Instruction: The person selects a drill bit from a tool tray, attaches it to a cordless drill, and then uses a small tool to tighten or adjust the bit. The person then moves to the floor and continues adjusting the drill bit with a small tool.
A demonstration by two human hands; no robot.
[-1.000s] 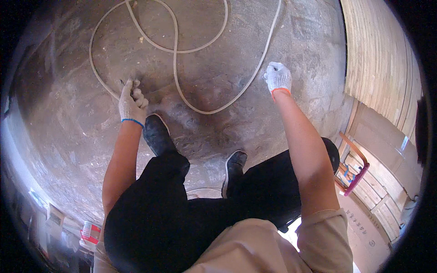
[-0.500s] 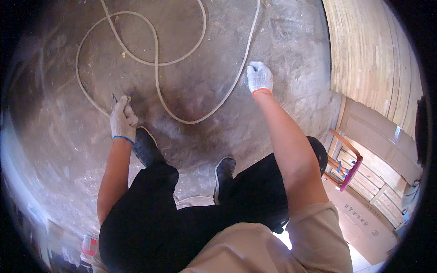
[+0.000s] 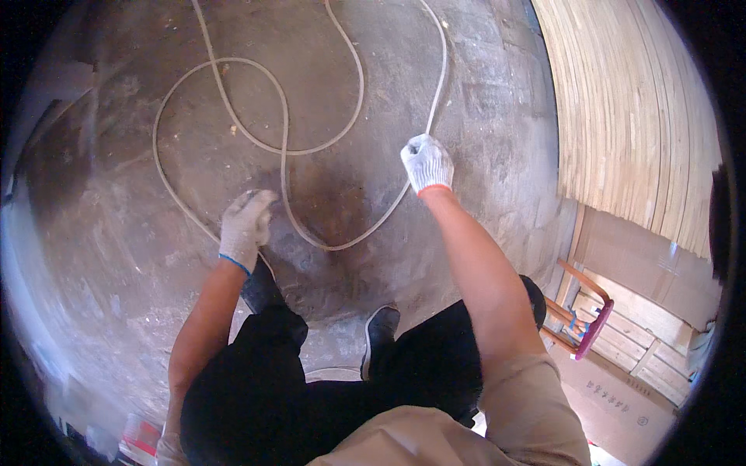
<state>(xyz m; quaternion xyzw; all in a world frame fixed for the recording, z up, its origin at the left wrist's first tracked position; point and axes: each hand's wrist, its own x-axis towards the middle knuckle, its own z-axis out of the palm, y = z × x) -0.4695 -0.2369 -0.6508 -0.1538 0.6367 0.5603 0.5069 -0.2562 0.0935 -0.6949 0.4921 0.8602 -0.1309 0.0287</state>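
Observation:
A pale hose or rope lies in wide loops over the grey floor. My left hand, in a whitish knit glove with a blue cuff, is beside the left loop, above my dark shoe. Its fingers are curled together; whatever they may hold is hidden. My right hand, gloved in white knit with an orange cuff, makes a closed fist over the right run of the line. The line passes behind this hand, and I cannot tell whether they touch. A dark gap shows between its thumb and fingers, but its contents are unclear.
Long pale wooden strips are stacked along the right side. Below them are a wooden frame with a reddish-purple edge, slatted wood and a cardboard sheet. A red and white thing is at lower left.
My left hand has moved right and a small dark tip at its fingers no longer shows. My right hand has shifted left, over the line. The whole view has also shifted.

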